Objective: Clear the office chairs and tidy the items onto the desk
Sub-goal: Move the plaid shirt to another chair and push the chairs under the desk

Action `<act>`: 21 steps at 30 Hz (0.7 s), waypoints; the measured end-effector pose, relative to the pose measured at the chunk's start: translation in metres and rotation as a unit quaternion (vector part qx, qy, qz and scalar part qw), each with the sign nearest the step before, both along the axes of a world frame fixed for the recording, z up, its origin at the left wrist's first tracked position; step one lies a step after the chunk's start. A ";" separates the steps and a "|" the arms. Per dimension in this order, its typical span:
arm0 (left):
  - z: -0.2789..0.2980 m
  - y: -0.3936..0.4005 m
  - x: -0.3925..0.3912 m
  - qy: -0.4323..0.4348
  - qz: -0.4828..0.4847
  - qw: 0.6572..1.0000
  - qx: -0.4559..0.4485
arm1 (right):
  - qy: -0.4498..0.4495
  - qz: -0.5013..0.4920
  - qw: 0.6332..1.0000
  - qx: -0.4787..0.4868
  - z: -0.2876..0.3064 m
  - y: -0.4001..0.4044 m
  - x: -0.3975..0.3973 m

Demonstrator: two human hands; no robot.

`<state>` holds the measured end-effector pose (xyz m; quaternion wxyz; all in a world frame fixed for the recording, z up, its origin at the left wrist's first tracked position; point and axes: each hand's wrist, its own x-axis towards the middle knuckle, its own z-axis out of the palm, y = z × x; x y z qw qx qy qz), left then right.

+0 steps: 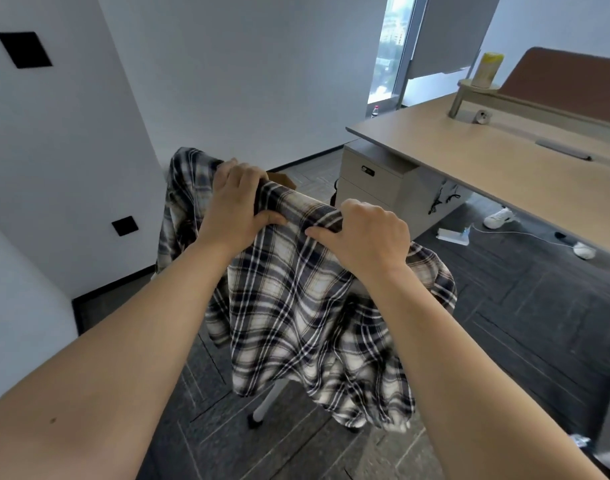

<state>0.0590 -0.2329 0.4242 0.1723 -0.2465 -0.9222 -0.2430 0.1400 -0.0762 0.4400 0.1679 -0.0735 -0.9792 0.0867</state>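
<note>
Both hands grip the top edge of a plaid shirt (296, 306) in the middle of the frame. Left hand (239, 206) curls over the edge higher up and to the left. Right hand (367, 233) curls over it lower and to the right, a little apart from the other. That held edge runs on a slant, from upper left down to lower right. From there the shirt hangs long, straight down toward the floor (521, 323). It is draped over an office chair; only a white chair leg (267, 400) peeks out under the cloth, low in the frame. One sleeve part hangs off at the left side. In the upper right stands the desk (487, 161), well apart from the shirt. A yellow tub (488, 69) sits on a small shelf on it.
</note>
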 end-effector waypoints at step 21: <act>-0.005 0.143 0.022 0.044 -0.116 0.992 -0.003 | 0.017 -0.229 0.972 0.043 -0.012 0.100 0.057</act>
